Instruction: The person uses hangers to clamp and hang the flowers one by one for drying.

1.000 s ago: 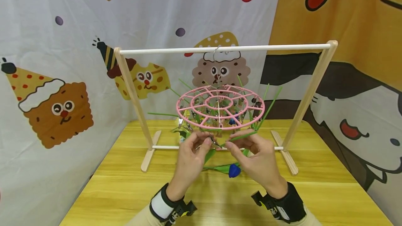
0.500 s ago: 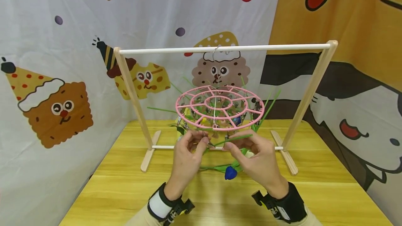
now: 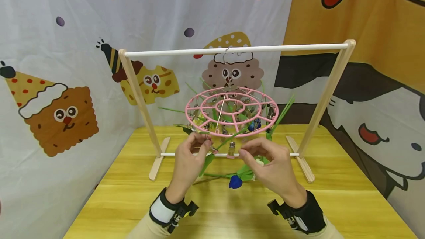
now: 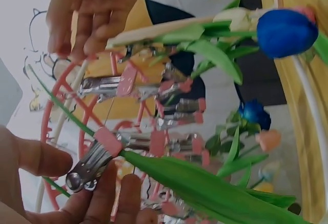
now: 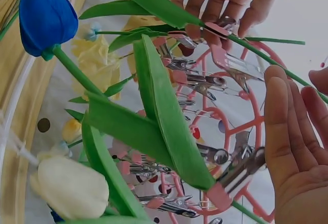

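Between thumb and fingers, my left hand (image 3: 190, 158) pinches a metal clip (image 4: 95, 165) with pink tips. The clip grips a green artificial flower stem (image 3: 230, 138), whose long leaf (image 4: 179, 180) points down. My right hand (image 3: 267, 161) hovers just right of another hanging clip (image 3: 231, 150); its fingers (image 5: 279, 116) are loosely bent with nothing between them. Above both hands hangs a round pink drying rack (image 3: 232, 123) with several clips, many holding artificial flowers. Below it show a blue tulip (image 3: 235, 182) and a white tulip (image 5: 72, 185).
The pink rack hangs by a hook from the white bar (image 3: 186, 51) of a wooden stand (image 3: 137, 95) on a wood-grain table (image 3: 132, 202). Several stems stick out around the rack. A printed cloth backdrop (image 3: 159, 10) stands behind.
My left hand has moved left and a little toward me with the clip and stem. My right hand has let go of the stem and stays nearly in place. The rack has turned slightly.
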The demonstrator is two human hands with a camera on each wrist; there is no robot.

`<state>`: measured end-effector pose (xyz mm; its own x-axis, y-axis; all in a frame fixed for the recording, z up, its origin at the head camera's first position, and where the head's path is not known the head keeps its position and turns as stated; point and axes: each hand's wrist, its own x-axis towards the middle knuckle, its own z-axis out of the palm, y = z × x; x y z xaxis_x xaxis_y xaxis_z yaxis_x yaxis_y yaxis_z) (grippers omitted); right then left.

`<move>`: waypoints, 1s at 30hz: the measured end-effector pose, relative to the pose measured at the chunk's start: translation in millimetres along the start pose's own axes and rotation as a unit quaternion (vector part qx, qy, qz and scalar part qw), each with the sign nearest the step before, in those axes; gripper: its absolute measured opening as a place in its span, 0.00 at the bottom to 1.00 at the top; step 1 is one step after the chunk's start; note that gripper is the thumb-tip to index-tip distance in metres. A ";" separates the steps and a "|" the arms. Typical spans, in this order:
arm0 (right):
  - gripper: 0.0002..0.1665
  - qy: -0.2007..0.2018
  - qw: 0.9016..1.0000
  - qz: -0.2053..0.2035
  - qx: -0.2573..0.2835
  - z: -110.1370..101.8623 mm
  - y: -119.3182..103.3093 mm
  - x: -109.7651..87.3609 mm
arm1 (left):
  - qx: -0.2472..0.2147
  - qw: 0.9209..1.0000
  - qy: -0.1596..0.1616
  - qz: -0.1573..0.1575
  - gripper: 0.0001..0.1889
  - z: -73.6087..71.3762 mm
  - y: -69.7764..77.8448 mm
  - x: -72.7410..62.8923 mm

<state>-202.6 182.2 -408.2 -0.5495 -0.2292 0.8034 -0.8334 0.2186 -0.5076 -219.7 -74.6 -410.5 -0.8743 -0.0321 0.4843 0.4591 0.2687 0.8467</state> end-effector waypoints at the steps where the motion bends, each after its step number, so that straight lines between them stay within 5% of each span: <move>1: 0.20 -0.003 1.000 -0.002 -0.002 -0.1 -0.2 0.3 | 0.006 1.000 0.001 -0.002 0.04 -2.1 -0.4 1.6; 21: 0.19 -0.043 0.998 0.003 -0.056 -8.4 7.3 -4.9 | 0.065 0.998 -0.009 -0.023 0.17 -26.6 -7.8 12.7; 30: 0.19 -0.078 0.994 0.013 -0.069 -11.5 14.4 -23.0 | 0.125 0.992 0.024 -0.014 0.16 -43.3 -22.0 -3.2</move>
<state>-201.3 201.5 -430.4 -0.5820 -0.3642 0.7271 -0.8088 0.3518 -0.4712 -220.2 -122.1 -421.1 -0.8752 -0.0866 0.4760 0.3761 0.4972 0.7819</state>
